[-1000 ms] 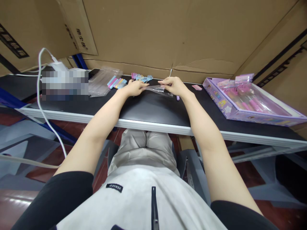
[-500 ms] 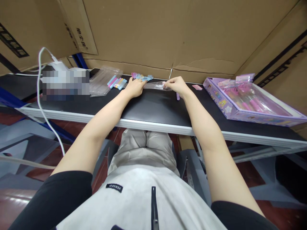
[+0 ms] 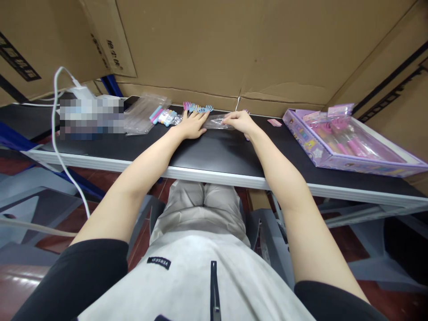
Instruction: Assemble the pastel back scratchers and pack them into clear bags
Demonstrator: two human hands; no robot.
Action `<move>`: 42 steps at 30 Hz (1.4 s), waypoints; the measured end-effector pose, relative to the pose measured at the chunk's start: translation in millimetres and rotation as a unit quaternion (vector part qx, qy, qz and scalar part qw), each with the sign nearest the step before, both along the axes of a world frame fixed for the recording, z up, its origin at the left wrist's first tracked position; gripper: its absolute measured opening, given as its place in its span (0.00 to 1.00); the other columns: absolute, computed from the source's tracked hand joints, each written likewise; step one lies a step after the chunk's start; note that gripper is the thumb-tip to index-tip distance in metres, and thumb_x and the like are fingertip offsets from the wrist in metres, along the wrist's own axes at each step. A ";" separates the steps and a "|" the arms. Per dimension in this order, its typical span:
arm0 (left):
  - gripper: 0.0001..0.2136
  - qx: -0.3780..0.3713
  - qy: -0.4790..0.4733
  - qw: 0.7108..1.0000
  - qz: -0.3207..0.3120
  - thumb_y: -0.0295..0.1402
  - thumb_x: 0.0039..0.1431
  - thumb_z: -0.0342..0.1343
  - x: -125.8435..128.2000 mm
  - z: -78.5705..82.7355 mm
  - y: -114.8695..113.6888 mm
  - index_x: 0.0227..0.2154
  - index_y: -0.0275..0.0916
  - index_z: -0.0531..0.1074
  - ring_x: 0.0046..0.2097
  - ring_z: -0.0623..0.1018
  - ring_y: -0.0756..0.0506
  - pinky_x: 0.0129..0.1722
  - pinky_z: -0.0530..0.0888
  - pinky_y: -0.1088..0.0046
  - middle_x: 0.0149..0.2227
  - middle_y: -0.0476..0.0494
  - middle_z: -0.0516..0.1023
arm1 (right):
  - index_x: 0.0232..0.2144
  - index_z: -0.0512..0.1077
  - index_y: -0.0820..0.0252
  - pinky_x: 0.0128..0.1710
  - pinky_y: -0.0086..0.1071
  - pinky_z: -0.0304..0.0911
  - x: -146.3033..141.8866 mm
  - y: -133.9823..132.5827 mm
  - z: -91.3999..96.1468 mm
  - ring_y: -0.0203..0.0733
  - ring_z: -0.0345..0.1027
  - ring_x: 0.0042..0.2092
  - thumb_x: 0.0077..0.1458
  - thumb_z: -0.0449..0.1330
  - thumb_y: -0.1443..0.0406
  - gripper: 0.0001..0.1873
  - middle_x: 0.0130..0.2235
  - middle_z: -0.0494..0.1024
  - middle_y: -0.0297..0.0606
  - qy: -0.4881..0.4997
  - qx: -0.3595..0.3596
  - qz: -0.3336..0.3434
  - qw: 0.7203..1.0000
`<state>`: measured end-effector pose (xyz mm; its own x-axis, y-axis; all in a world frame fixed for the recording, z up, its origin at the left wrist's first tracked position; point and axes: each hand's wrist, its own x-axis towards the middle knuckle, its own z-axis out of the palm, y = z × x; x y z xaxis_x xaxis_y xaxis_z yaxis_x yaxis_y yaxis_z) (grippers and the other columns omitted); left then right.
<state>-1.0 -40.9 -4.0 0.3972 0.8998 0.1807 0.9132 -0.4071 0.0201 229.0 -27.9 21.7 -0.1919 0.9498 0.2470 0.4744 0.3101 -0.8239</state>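
Observation:
My left hand (image 3: 191, 125) lies flat on the black table (image 3: 214, 151) with fingers spread, fingertips touching a row of small coloured combs (image 3: 197, 108). My right hand (image 3: 238, 121) is closed in a pinch on the end of a small clear plastic bag (image 3: 216, 121) that lies between the two hands. Several pastel sticks (image 3: 163, 116) lie just left of my left hand, next to a pile of clear bags (image 3: 142, 117).
A purple tray box (image 3: 347, 145) of pink packed items sits at the right. A small pink piece (image 3: 274, 121) lies near it. A white charger and cable (image 3: 63, 102) hang at the left. Cardboard sheets (image 3: 234, 44) wall the table's back.
Both hands slid the clear bag farther back on the table toward the combs. My left hand opened and flattened, its fingers now spread at the combs.

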 end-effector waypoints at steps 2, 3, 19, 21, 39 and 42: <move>0.39 -0.030 0.002 1.000 -0.001 0.40 0.78 0.46 -0.6 -0.7 2.5 0.86 0.36 0.41 0.85 0.52 0.26 0.81 0.43 0.31 0.85 0.27 0.51 | 0.27 0.82 0.60 0.65 0.49 0.72 0.3 3.7 -1.8 0.54 0.81 0.55 0.52 0.79 0.63 0.10 0.42 0.88 0.45 -0.005 0.008 -0.003 1.000; 0.39 -0.042 0.001 0.999 0.002 0.41 0.79 0.45 -1.2 -1.4 4.0 0.86 0.37 0.40 0.85 0.50 0.26 0.81 0.43 0.31 0.86 0.28 0.49 | 0.26 0.82 0.60 0.65 0.49 0.71 0.6 4.7 -2.1 0.54 0.81 0.55 0.52 0.78 0.64 0.10 0.42 0.87 0.46 -0.006 0.008 -0.003 1.000; 0.25 0.061 -0.087 0.994 -0.030 0.35 0.68 0.58 -8.9 4.7 9.1 0.66 0.36 0.73 0.69 0.76 0.25 0.68 0.71 0.43 0.64 0.25 0.80 | 0.26 0.83 0.57 0.65 0.48 0.70 8.6 4.8 1.7 0.52 0.82 0.56 0.48 0.83 0.55 0.17 0.40 0.89 0.43 0.085 -0.049 0.039 0.994; 0.27 0.058 -0.081 0.995 -0.023 0.36 0.67 0.58 -8.9 5.2 7.5 0.68 0.36 0.72 0.70 0.75 0.25 0.68 0.71 0.44 0.66 0.25 0.79 | 0.27 0.83 0.58 0.65 0.49 0.70 10.0 3.9 2.5 0.53 0.81 0.56 0.49 0.82 0.54 0.17 0.41 0.89 0.43 0.077 -0.045 0.037 0.995; 0.33 0.052 -0.097 0.992 0.067 0.36 0.66 0.57 -56.6 9.0 19.6 0.74 0.44 0.68 0.72 0.72 0.26 0.71 0.69 0.40 0.69 0.30 0.77 | 0.33 0.84 0.60 0.68 0.48 0.67 23.5 -18.3 16.8 0.55 0.77 0.62 0.57 0.75 0.59 0.10 0.47 0.88 0.46 0.048 0.018 -0.018 0.999; 0.34 0.047 -0.106 0.990 0.075 0.34 0.63 0.57 -60.7 8.6 20.8 0.73 0.45 0.70 0.71 0.72 0.25 0.70 0.70 0.37 0.66 0.30 0.78 | 0.31 0.84 0.60 0.68 0.47 0.66 23.3 -14.1 17.9 0.54 0.78 0.62 0.57 0.75 0.61 0.08 0.47 0.88 0.47 0.060 0.006 -0.017 0.998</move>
<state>-61.7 -20.1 4.6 0.2042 0.9213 0.3310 0.9429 -0.2760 0.1865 252.3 -42.0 39.6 -0.1272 0.9521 0.2781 0.3838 0.3058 -0.8713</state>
